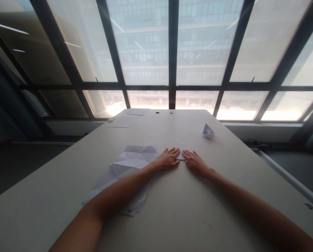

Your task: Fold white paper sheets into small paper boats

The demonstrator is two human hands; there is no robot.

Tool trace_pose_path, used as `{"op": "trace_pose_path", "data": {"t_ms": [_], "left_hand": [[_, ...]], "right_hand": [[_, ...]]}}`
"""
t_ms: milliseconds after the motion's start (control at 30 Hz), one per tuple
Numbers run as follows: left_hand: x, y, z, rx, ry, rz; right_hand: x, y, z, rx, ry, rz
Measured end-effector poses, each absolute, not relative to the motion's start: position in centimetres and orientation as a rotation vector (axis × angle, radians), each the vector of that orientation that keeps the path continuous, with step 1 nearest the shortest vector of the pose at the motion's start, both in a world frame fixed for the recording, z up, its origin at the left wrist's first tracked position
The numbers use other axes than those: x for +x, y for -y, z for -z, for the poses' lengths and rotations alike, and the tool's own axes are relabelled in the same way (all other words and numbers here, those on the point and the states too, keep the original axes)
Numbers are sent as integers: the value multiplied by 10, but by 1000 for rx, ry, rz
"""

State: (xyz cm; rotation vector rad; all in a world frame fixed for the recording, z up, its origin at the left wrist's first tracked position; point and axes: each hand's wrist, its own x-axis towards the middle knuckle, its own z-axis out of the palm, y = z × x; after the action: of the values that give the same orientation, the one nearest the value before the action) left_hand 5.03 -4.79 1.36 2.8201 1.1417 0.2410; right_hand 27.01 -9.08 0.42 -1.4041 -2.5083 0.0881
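Note:
A small piece of folded white paper (181, 156) lies flat on the table, mostly covered by my hands. My left hand (169, 159) presses on its left side, fingers stretched out. From the right, my right hand (194, 162) lies flat on it too, fingers extended and pointing toward the other hand. Only a narrow strip of the folded paper shows between the two. Beneath and beside my left forearm are creased white paper sheets (135, 157), partly hidden by the arm.
A folded paper boat (208, 131) stands on the white table (188, 217), beyond my right hand. More flat sheets (137, 111) lie at the far left end, near two dark spots on the tabletop. Tall windows (143, 42) with dark frames rise behind the table.

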Motion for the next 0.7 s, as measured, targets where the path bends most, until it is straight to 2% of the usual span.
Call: {"op": "trace_pose_path", "data": {"t_ms": [367, 700], "left_hand": [[53, 52, -16, 2782, -1008, -135], [57, 50, -10, 2741, -1189, -204]], "right_hand": [[249, 97, 4, -1356, 2429, -152], [249, 104, 10, -1461, 2482, -161]]}}
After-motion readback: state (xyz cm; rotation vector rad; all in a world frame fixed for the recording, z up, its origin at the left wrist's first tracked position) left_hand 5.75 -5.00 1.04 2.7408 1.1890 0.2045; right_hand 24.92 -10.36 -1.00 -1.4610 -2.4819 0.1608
